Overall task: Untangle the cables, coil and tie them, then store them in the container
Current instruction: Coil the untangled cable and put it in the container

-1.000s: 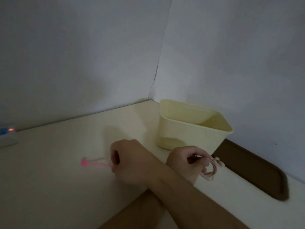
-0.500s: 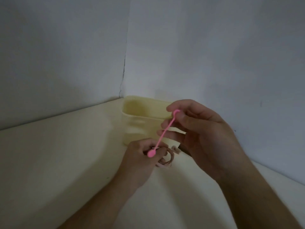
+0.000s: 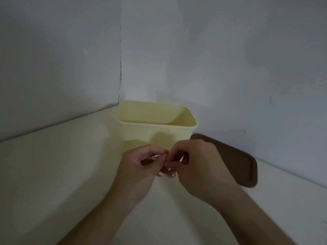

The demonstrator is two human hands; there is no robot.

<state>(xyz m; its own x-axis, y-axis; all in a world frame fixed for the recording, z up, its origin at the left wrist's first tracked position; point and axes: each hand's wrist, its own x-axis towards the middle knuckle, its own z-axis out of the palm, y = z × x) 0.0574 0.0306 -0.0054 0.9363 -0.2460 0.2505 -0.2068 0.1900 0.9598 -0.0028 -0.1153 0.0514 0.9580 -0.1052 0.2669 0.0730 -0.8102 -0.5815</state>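
**Tie brought onto the coil**

Half a second ago the pink tie was stretched between the hands; now both are meeting just near the container [image 3: 155, 137]. The left hand [image 3: 141, 167] is gripping the coiled cable [image 3: 165, 174], the right hand [image 3: 196, 167] fingers pinching the tie [image 3: 168, 163] against it. Tying is likely beginning.

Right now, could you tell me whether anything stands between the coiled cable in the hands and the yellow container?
Nothing visible does. Both hands hold the coiled cable just in front of the yellow container, whose top is open.
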